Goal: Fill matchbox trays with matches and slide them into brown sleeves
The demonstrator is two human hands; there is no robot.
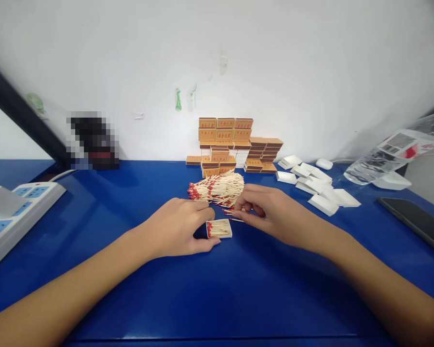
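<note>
My left hand (pixel 183 226) grips a small white matchbox tray (pixel 228 234) at its left end, thumb on the near side and fingers on the far side. Inside the tray lie red-tipped matches (pixel 219 228), heads to the left. Just right of and beyond the tray, my right hand (pixel 262 209) pinches a few matches (pixel 228 211) between thumb and fingers. A single match (pixel 236 220) shows beneath that hand. A large heap of loose matches (pixel 220 188) lies right behind both hands, most heads pointing left.
Orange matchboxes (pixel 224 135) are stacked against the wall. White empty trays (pixel 316 185) lie scattered at right, near a tilted water bottle (pixel 383 154) and a dark phone (pixel 415 221). A white power strip (pixel 21 212) stands at left on the blue table (pixel 202 299).
</note>
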